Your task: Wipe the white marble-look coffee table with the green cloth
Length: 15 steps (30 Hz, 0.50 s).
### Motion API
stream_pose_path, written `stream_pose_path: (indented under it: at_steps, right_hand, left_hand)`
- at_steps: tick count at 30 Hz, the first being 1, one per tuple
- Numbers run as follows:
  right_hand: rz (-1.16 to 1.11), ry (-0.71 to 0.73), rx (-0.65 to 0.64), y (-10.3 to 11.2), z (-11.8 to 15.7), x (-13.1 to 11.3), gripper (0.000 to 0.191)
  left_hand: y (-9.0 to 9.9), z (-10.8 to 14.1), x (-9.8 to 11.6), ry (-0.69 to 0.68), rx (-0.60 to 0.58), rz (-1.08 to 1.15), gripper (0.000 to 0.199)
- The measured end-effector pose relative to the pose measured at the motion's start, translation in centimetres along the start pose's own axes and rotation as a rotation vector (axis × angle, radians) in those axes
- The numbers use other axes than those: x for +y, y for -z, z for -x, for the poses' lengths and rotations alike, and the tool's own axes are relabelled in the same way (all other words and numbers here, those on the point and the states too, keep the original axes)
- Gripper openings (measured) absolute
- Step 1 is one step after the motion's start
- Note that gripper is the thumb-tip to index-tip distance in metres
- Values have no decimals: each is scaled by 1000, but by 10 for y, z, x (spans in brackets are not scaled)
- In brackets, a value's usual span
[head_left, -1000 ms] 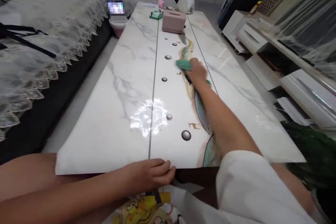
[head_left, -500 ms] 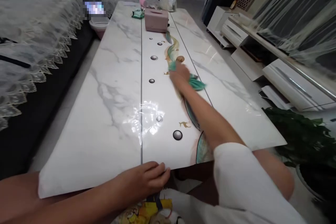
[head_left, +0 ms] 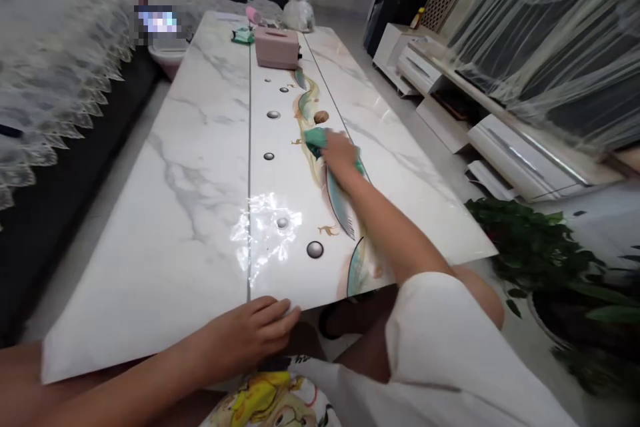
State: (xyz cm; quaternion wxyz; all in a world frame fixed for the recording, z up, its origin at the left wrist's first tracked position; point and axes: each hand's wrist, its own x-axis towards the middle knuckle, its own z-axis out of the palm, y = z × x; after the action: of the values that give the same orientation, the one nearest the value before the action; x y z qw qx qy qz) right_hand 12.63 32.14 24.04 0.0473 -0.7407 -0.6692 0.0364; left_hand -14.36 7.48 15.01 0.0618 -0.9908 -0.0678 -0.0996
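A long white marble-patterned table lies before me. Pressed to its decorated middle strip, my right hand is closed on a green cloth; the hand is slightly blurred and covers part of the cloth. Green folds stick out on both sides of the fingers. At the table's near edge rests my left hand, its fingers loosely bent and holding nothing I can see; the thumb is hidden.
A pink box, a green packet and a clear plastic bag stand at the far end. To the left is a lace-covered sofa. On the right are a white cabinet and a leafy plant.
My right hand has turned slightly and drawn a little nearer with the green cloth, which is now bunched more to its left. The whole view has shifted; my left hand stays at the table edge.
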Motion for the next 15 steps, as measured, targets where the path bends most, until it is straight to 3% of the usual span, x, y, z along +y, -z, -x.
stream_pose_path:
  at_steps: [2,4,5,7,9,11,13,15]
  right_hand:
    - [65,-280,70,20,14,96,49]
    - [116,-499,135,31,38,166,59]
    - [132,-573,158,33,49,190,66]
    - [146,-651,190,31,60,213,72]
    - [137,-654,202,25,51,207,64]
    - [113,-608,197,20,29,173,53]
    - [77,-516,181,16,5,113,46]
    - [26,-260,149,15,-6,32,41]
  left_hand:
    - [-1,1,1,15,4,6,20]
    - [-3,0,1,19,17,10,20]
    - [-3,0,1,16,21,10,20]
    - [-3,-2,0,4,21,6,19]
    - [-3,-4,-1,-5,22,-4,19]
    - [-2,-6,-2,-8,21,-11,19]
    - [-2,-7,-2,-8,7,-17,19]
    - [-2,-7,-2,-17,-10,-39,21]
